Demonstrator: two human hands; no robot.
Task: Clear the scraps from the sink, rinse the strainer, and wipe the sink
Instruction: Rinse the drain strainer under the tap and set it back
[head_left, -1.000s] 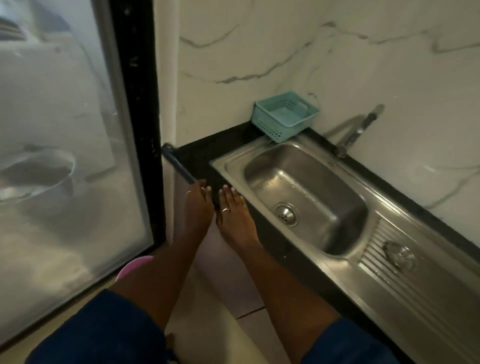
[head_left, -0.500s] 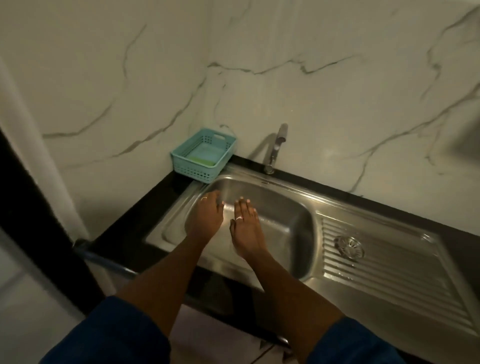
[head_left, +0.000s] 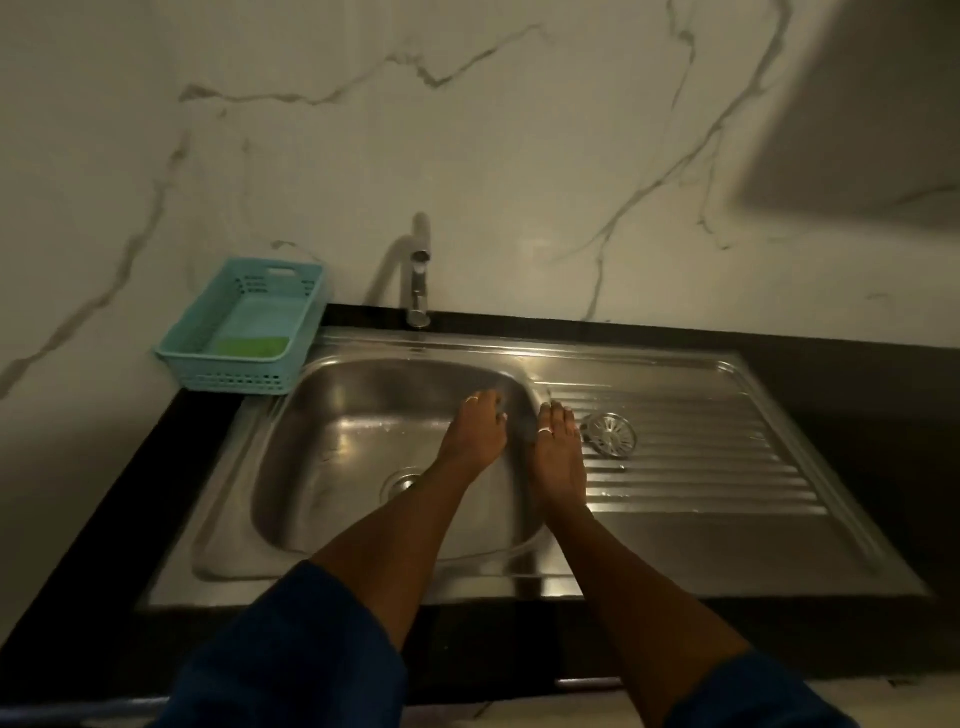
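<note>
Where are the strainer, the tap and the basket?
strainer (head_left: 609, 434): head view, centre of its round metal top, on the drainboard.
tap (head_left: 418, 280): head view, mid upright body.
basket (head_left: 236, 383): head view, front perforated wall.

The left forearm crosses the sink and hides half of its drain. Motion blur smears the fingers of the left hand; what they touch cannot be told. Both blue sleeves run off the bottom edge, and a green item lies half hidden behind the basket's near wall, too indistinct to identify.
</note>
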